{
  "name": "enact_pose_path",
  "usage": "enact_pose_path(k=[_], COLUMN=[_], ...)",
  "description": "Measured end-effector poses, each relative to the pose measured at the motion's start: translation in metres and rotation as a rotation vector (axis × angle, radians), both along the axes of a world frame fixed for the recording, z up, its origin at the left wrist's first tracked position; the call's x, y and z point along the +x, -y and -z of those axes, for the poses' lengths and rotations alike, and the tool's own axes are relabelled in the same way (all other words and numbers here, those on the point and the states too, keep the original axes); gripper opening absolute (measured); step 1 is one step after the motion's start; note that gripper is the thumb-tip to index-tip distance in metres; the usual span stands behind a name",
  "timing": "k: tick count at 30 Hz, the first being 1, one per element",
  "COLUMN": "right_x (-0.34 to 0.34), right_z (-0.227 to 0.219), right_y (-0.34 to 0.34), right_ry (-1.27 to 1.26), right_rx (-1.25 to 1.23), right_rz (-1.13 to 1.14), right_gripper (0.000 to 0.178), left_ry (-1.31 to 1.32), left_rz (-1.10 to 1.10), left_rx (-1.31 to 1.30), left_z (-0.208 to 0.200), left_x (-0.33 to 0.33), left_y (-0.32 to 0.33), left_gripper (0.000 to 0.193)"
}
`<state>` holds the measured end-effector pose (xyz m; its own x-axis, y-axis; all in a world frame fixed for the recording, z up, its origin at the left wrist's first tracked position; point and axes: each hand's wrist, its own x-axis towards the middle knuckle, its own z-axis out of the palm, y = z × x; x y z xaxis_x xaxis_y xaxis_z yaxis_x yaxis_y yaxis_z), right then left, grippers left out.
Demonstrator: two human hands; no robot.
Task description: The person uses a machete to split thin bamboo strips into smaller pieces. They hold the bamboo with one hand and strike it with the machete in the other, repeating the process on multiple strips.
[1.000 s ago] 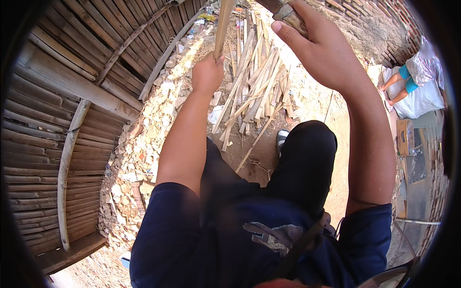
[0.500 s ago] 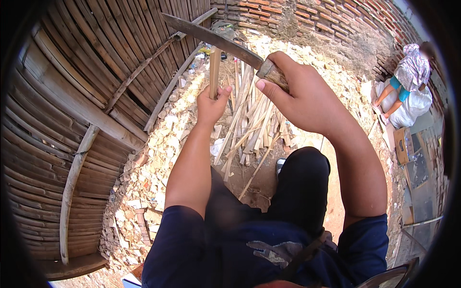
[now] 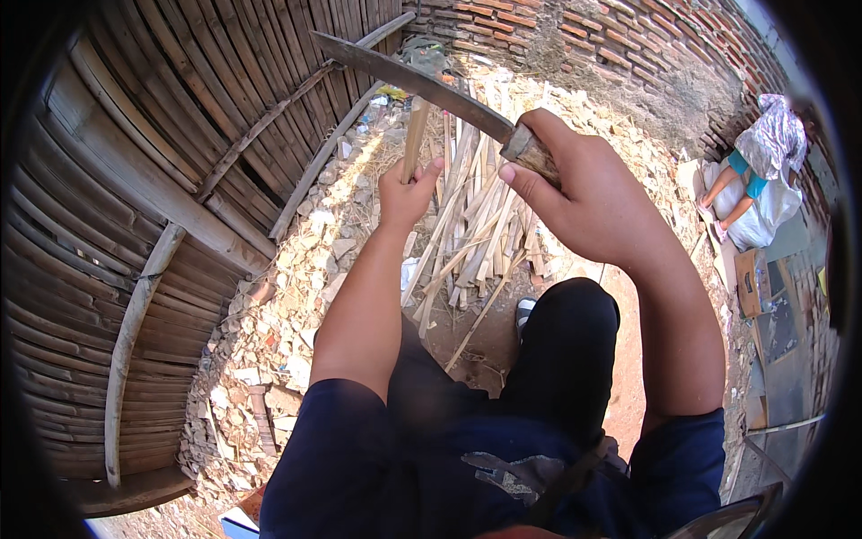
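Observation:
A long machete (image 3: 422, 87) with a dark blade and a worn wooden handle is gripped in my right hand (image 3: 588, 193). Its blade points up and to the left, across the top end of a pale bamboo strip (image 3: 415, 136). My left hand (image 3: 407, 195) is closed round the lower part of that strip, which stands nearly upright. Whether the edge touches or has entered the strip's top I cannot tell. Beyond my hands, many split bamboo strips (image 3: 480, 229) lie in a loose pile on the ground.
A bamboo-slat wall (image 3: 135, 296) with pole supports stands on my left. Rubble (image 3: 260, 359) covers the ground beside it. A brick wall (image 3: 611, 45) closes the far side. At the right, another person (image 3: 768, 144) bends over a white sack (image 3: 763, 211), near a cardboard box (image 3: 752, 283).
Both hands, with the machete and the bamboo strip, have shifted slightly to the right and down in the picture. The blade stays across the strip's top. The other person has bent a little lower.

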<state>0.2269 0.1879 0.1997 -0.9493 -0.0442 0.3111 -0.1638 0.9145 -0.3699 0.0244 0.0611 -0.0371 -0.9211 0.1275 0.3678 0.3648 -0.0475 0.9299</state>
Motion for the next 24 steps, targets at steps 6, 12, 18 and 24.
enact_pose_path(k=[6, 12, 18, 24], right_x=[0.002, -0.006, -0.035, -0.021], right_z=[-0.013, -0.009, 0.003, -0.016], right_y=[-0.027, -0.026, -0.036, -0.009], right_ry=[-0.146, -0.128, -0.055, -0.041], right_rx=[-0.073, -0.071, -0.146, -0.145], right_rz=[0.039, 0.044, 0.181, 0.010], right_gripper=[0.049, 0.040, 0.062, 0.037], left_ry=[-0.134, 0.008, 0.107, -0.013], left_rz=[0.137, -0.014, -0.062, 0.070], left_rx=[-0.294, 0.360, 0.380, -0.575], left_z=[-0.008, -0.027, -0.022, -0.025], left_x=[0.000, -0.011, -0.021, 0.013], left_y=[0.027, 0.084, 0.097, 0.057], left_gripper=[0.127, 0.125, 0.109, 0.074])
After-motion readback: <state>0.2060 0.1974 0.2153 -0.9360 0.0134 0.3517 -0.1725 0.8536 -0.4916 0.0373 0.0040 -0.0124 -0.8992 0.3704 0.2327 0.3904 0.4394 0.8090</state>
